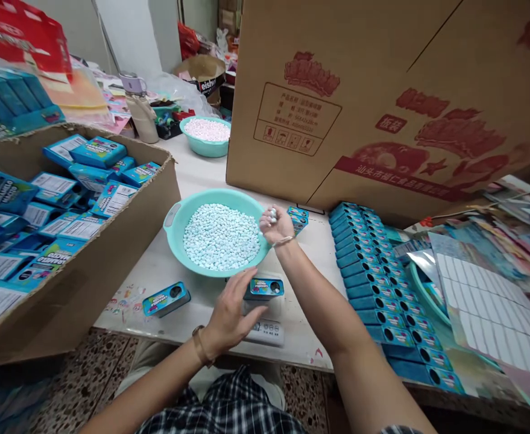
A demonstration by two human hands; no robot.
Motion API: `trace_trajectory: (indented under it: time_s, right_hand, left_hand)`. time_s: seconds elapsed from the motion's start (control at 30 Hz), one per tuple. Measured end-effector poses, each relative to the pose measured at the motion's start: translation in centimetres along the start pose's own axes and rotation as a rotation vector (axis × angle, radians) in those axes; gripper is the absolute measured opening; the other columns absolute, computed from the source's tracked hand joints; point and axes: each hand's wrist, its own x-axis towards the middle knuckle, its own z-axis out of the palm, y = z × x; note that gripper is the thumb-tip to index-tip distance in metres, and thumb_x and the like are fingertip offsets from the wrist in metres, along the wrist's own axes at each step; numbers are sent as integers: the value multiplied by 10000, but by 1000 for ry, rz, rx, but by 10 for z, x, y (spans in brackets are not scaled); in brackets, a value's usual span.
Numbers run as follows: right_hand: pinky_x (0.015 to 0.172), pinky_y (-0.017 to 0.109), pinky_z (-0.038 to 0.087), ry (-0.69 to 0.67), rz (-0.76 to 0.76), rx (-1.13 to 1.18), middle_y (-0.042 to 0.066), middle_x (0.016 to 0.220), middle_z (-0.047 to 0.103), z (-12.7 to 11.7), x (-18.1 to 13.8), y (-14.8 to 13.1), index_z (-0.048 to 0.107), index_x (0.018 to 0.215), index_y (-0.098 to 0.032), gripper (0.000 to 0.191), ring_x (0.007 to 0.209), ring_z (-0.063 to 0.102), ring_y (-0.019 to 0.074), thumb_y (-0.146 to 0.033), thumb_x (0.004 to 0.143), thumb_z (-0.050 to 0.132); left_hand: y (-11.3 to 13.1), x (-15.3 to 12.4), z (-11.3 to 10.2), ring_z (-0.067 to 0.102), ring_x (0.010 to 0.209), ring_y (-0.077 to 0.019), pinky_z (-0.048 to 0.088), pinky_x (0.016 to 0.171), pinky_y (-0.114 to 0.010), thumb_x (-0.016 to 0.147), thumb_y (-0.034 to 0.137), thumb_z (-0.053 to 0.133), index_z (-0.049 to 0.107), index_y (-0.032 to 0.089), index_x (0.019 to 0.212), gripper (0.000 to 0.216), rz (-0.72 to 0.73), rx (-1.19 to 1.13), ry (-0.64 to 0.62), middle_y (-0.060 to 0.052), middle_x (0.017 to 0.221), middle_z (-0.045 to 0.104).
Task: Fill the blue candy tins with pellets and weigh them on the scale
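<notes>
My right hand (279, 228) is curled up over the right rim of a turquoise basin (174, 244), holding a few small pale candies (272, 214). Many pale blue and white candies fill the basin. My left hand (233, 313) has its fingers stretched and thumb apart at the left side of a small blue candy box (267, 287). Whether it touches the box I cannot tell. That box has a round dark hole on top and stands on a white digital scale (265, 333). Another blue box (166, 299) lies left of it, and one more box (298, 218) is behind my right hand.
Left stands an open carton (124, 256) of blue boxes. Rows of blue boxes (373, 277) line the right, beside stacked printed sheets (486, 301). A large brown carton (301, 120) blocks the back. A second basin (205, 144) holds pinkish candies near a bottle (140, 114).
</notes>
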Motion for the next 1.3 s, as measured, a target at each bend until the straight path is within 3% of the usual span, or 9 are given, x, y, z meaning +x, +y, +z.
trace_trajectory:
  time_s: [0.13,0.23,0.37,0.53,0.77,0.97,1.1,1.2,1.3]
  right_hand:
    - [390,209,274,64,-29,341,-59,558,394,-38,-58,-5,446,659,-230,265,420,267,93,-299,912,477]
    - [361,206,238,176,-20,454,-53,561,391,-50,-98,6,477,666,-228,249,411,262,92,-272,911,468]
    - [372,190,288,339,-21,549,-70,561,379,-38,-129,28,471,667,-219,230,416,304,71,-289,860,573]
    - [531,210,453,501,-228,542,-71,601,461,-17,-141,46,459,676,-202,272,522,469,71,-339,785,667]
    - [587,253,467,544,-373,368,-71,594,460,-7,-148,50,447,677,-207,265,550,505,93,-357,774,643]
    - [486,201,374,538,-363,390,-84,585,404,-5,-146,52,431,675,-201,265,480,395,56,-337,788,628]
    - [392,182,269,472,-279,500,-96,555,352,-18,-143,47,416,671,-203,257,412,321,46,-313,823,591]
    - [361,172,225,359,-202,624,-101,536,324,-37,-145,37,410,665,-201,243,383,290,40,-252,846,564]
    - [351,166,232,285,-197,680,-102,533,324,-57,-153,26,438,680,-193,232,372,288,33,-214,886,543]
  left_hand:
    - [2,28,16,486,1281,-311,393,1097,-483,783,275,722,427,243,1422,705,27,48,-82,-120,1363,541]
    - [2,38,26,559,1143,-300,453,995,-442,768,276,733,557,249,1286,548,3,70,-108,-99,1201,616]
    - [2,42,31,589,1011,-264,484,887,-399,802,261,694,606,224,1152,363,7,107,-105,-82,1061,636]
    - [4,41,32,584,999,-246,489,875,-390,787,180,678,596,218,1119,344,17,111,-97,-66,1053,633]
    - [5,39,32,581,1017,-244,490,888,-386,788,176,677,594,215,1110,335,16,99,-83,-63,1065,635]
    - [5,39,32,586,1017,-239,494,891,-380,796,168,663,594,210,1105,319,16,104,-86,-61,1060,641]
    - [7,40,30,590,1020,-251,501,893,-396,788,213,705,599,200,1106,335,3,124,-104,-71,1066,642]
    - [11,38,15,578,1088,-266,493,945,-418,755,272,770,572,199,1198,491,9,105,-104,-89,1153,626]
    - [15,32,-14,569,1142,-248,472,1002,-412,782,297,761,558,210,1247,515,10,54,10,-86,1202,620]
